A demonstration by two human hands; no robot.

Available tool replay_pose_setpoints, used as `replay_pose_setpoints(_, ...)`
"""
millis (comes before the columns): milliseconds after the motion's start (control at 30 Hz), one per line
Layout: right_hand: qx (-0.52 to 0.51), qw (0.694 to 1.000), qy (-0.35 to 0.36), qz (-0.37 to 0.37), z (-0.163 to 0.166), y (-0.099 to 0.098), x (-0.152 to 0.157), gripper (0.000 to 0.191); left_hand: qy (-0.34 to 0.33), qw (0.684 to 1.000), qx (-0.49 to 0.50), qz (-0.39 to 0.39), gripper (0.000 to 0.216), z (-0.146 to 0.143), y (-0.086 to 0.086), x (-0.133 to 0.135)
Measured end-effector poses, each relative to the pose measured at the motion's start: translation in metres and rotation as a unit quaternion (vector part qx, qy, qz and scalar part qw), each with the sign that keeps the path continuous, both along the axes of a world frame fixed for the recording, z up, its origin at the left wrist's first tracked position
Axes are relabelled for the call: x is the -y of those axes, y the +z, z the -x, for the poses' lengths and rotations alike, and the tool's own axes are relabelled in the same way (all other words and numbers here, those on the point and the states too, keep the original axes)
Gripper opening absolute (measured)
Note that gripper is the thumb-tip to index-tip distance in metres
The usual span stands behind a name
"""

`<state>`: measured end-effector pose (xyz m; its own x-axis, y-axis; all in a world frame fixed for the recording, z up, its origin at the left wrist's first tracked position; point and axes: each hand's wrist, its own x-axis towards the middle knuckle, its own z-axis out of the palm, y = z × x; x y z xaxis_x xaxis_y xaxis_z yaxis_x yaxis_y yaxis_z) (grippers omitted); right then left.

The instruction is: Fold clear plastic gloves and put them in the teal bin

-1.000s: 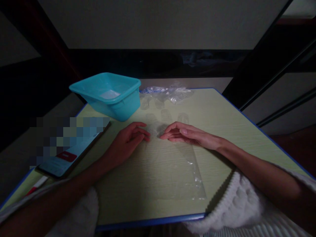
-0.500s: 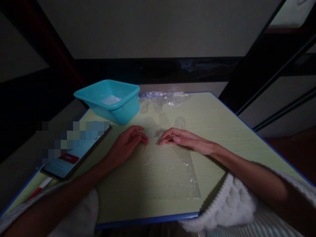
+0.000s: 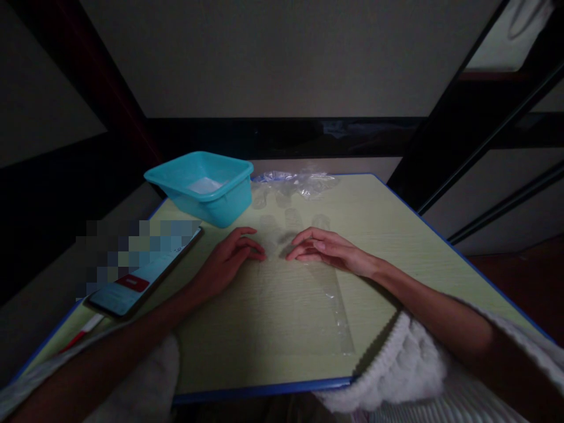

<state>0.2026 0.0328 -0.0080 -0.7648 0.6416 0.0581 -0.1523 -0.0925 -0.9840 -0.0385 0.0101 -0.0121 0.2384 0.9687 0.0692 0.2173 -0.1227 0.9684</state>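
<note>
A thin, clear disposable plastic glove (image 3: 299,311) lies flat on the table, its rounded finger ends pointing away from me and its wide cuff toward me. Over its left side is my left hand (image 3: 235,252), with loosely curved fingers held apart and nothing in them. My right hand (image 3: 324,247) hovers at the glove's right side, fingers stretched and slightly bent, also holding nothing. A gap separates the two sets of fingertips. Whether the fingertips touch the film I cannot tell. More crumpled clear plastic (image 3: 304,183), with rounded finger-like ends, lies at the far edge.
A turquoise plastic basin (image 3: 229,202) with something whitish inside stands at the back left. A phone (image 3: 127,294) with a lit screen lies on the left, near a red and white stick-like item (image 3: 88,326). The pale table (image 3: 405,247) has a blue edge; a wall panel rises behind.
The camera view has shifted slightly, so the table and basin sit a little lower and further right. The hands keep nearly the same pose over the glove.
</note>
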Motion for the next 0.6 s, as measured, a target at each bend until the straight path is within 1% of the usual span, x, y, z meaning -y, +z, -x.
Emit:
replay_pose_setpoints(100, -0.031, 0.999, -0.014, -0.006, -0.002, 0.004, 0.002, 0.033, 0.002, 0.999, 0.041, 0.02, 0.028, 0.0, 0.0, -0.001)
replay_pose_setpoints(167, -0.043, 0.998, -0.02, -0.042, -0.006, 0.01, 0.005, 0.032, 0.006, 0.997, 0.067, 0.026, 0.03, 0.001, 0.001, -0.002)
replay_pose_setpoints(233, -0.027, 0.992, -0.026, -0.12, -0.013, 0.017, 0.011, 0.029, 0.01, 0.996, 0.088, 0.026, 0.032, 0.001, 0.002, -0.003)
replay_pose_setpoints(267, 0.016, 0.983, -0.022, -0.179, -0.016, 0.021, 0.014, 0.024, 0.012, 0.995, 0.097, 0.025, 0.032, 0.001, 0.002, -0.003)
replay_pose_setpoints(333, 0.096, 0.945, -0.008, -0.313, -0.022, 0.03, 0.022, 0.011, 0.013, 0.994, 0.106, 0.025, 0.033, 0.002, 0.003, -0.004)
replay_pose_setpoints(367, 0.123, 0.923, 0.009, -0.364, -0.025, 0.033, 0.027, 0.006, 0.012, 0.994, 0.106, 0.024, 0.032, 0.002, 0.004, -0.004)
replay_pose_setpoints(400, 0.16, 0.903, 0.031, -0.396, -0.026, 0.036, 0.031, 0.005, 0.01, 0.994, 0.104, 0.024, 0.032, 0.002, 0.003, -0.005)
replay_pose_setpoints(467, 0.232, 0.869, 0.083, -0.429, -0.026, 0.04, 0.04, 0.008, 0.003, 0.995, 0.098, 0.024, 0.031, 0.002, 0.002, -0.005)
replay_pose_setpoints(500, 0.255, 0.854, 0.111, -0.44, -0.025, 0.04, 0.044, 0.006, -0.001, 0.995, 0.094, 0.024, 0.03, 0.002, 0.002, -0.006)
replay_pose_setpoints(567, 0.286, 0.83, 0.16, -0.451, -0.024, 0.04, 0.05, 0.003, -0.006, 0.996, 0.083, 0.024, 0.029, 0.002, 0.0, -0.006)
replay_pose_setpoints(600, 0.297, 0.819, 0.18, -0.456, -0.023, 0.039, 0.053, 0.005, -0.007, 0.997, 0.076, 0.022, 0.028, 0.002, 0.0, -0.006)
